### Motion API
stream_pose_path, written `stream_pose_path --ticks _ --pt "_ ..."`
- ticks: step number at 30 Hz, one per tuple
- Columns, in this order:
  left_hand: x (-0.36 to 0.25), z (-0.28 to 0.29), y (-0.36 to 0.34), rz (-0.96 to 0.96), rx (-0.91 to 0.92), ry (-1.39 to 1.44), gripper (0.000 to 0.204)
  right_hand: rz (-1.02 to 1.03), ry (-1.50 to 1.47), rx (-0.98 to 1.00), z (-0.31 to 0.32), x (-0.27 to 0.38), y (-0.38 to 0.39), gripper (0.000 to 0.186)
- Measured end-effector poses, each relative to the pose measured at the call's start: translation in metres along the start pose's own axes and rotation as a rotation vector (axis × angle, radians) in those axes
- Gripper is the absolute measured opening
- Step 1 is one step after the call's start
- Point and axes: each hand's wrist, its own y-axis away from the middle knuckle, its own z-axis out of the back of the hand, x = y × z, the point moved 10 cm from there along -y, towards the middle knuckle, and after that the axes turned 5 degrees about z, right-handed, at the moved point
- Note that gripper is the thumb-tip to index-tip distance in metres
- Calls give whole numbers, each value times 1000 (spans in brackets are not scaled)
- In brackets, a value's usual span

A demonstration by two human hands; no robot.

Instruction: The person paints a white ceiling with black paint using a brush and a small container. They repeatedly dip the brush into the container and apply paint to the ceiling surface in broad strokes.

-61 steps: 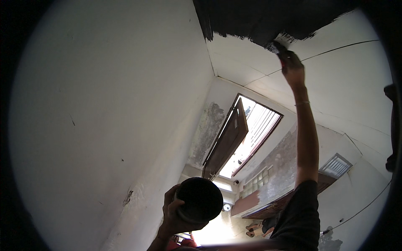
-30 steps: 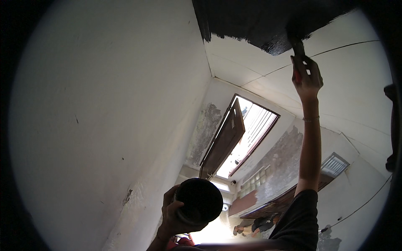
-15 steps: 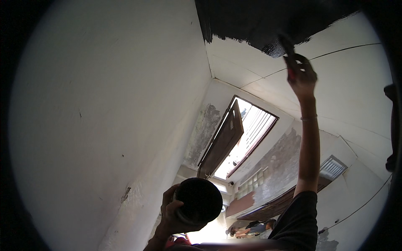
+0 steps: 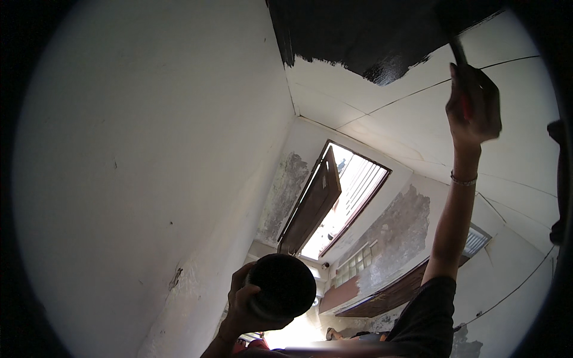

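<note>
My right hand (image 4: 476, 107) reaches high at the upper right, its fingers closed round a paintbrush (image 4: 458, 51) with some red at the handle. The bristles, blurred, lie against the black paint (image 4: 352, 30) that covers part of the white ceiling (image 4: 340, 92). A wet, shiny spot shows at the paint's ragged lower edge, left of the brush. Low in the middle, my left hand (image 4: 242, 304) grips a round dark paint container (image 4: 283, 286) from its left side. Its inside looks black; how full it is, I cannot tell.
A white wall (image 4: 149, 149) rises close on my left. Beyond the container, a dark wooden shutter (image 4: 316, 203) stands open beside a bright barred opening (image 4: 361, 185). Farther right are a peeling grey wall patch (image 4: 400, 221) and a hanging wire (image 4: 519, 283).
My right hand has moved right and slightly up with the brush, away from the wet spot at the paint's edge. The left hand and container stay nearly still.
</note>
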Motion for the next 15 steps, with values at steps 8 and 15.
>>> stream_pose_path --ticks 8,15 --pt "-9 2 4 1 2 -30 104 -196 -232 340 -67 60 91 18" --pt "-17 11 7 7 -20 -189 103 -197 -454 549 -170 112 203 31"
